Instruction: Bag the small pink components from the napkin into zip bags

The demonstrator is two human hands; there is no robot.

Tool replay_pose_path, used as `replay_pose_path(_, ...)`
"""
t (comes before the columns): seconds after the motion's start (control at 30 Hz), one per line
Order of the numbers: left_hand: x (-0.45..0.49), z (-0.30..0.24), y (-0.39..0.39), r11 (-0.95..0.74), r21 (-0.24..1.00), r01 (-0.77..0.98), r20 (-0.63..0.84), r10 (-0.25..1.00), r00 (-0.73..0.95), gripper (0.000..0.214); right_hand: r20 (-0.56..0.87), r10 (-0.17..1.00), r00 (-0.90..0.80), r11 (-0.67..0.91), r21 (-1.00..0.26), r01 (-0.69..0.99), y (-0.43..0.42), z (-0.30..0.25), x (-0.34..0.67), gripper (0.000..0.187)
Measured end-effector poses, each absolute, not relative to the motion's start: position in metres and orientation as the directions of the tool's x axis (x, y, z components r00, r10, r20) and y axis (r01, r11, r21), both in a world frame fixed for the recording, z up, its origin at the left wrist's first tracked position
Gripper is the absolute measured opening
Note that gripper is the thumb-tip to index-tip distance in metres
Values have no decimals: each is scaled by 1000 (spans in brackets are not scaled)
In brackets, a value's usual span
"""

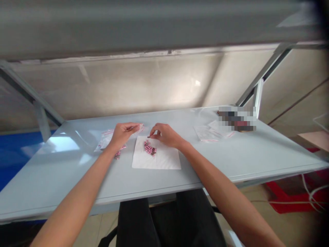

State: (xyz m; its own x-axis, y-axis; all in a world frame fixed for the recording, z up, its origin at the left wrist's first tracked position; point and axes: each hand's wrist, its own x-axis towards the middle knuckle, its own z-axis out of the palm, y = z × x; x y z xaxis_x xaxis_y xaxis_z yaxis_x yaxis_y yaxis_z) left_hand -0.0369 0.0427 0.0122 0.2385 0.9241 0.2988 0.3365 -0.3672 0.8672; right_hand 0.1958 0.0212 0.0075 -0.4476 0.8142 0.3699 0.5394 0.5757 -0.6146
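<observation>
My left hand (123, 133) is closed in a pinch on a clear zip bag (140, 128) with a red stripe, held above the back edge of a white paper sheet (167, 159). Across from it, my right hand (164, 133) pinches a small dark piece (149, 137) between thumb and forefinger, over the paper's far edge. A cluster of small round pink and dark pieces (149, 148), perhaps beads, lies on the sheet just below my right fingers. Partly behind my left wrist are more clear zip bags (104, 140), with a few pink pieces (117, 155) at their near side.
Flat clear zip bags (208, 133) lie on the right of the grey table (77, 175). Beyond them is a pixelated object (238, 120). A shelf (154, 27) overhangs the table on slanted braces. A red stool (288, 195) and white cables stand at lower right.
</observation>
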Motion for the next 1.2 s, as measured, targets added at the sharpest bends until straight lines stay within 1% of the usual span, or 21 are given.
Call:
replay_pose_path(0.07,-36,13,39,-369,855,366,296,924,241,38,463,819,-338,573,-663,482,20,12,197,8)
replay_pose_path(0.13,-34,16,36,-383,837,390,299,918,259,38,499,824,-270,566,-699,437,19,15,196,8)
replay_pose_path(0.27,-27,19,30,-471,777,417,336,871,358,35,498,820,-282,573,-711,408,16,14,190,10)
replay_pose_path(0.37,-23,18,27,-500,763,410,346,851,395,35,481,827,-291,561,-744,364,15,10,186,14)
replay_pose_path(0.43,-21,17,25,-501,766,403,355,852,385,36,431,847,-310,518,-800,302,14,6,184,16)
replay_pose_path(0.53,-19,18,23,-492,776,395,378,864,332,40,299,858,-419,404,-895,189,16,1,182,16)
replay_pose_path(0.6,-18,21,22,-485,791,373,378,867,325,42,249,852,-460,356,-920,162,18,-1,181,16)
replay_pose_path(0.73,-21,22,23,-503,794,341,381,850,364,43,324,853,-410,420,-892,169,18,3,178,18)
replay_pose_path(0.8,-25,20,26,-489,797,354,395,866,307,36,338,853,-396,413,-903,119,16,6,176,18)
replay_pose_path(0.87,-29,16,30,-449,826,342,400,893,206,33,340,872,-353,385,-921,63,14,9,176,21)
replay_pose_path(0.93,-34,13,34,-411,869,275,391,912,127,36,345,886,-310,390,-916,94,13,9,177,22)
replay_pose_path(1.0,-37,11,36,-385,904,186,373,923,98,40,346,881,-321,427,-875,228,14,6,179,19)
replay_pose_path(1.07,-39,9,38,-368,922,118,357,928,106,42,336,859,-387,479,-795,372,15,3,182,19)
replay_pose_path(1.1,-39,9,38,-362,927,100,351,929,115,42,321,846,-427,499,-760,417,15,2,183,18)
replay_pose_path(1.2,-39,9,39,-360,928,90,346,927,142,43,266,825,-499,515,-716,471,16,0,183,11)
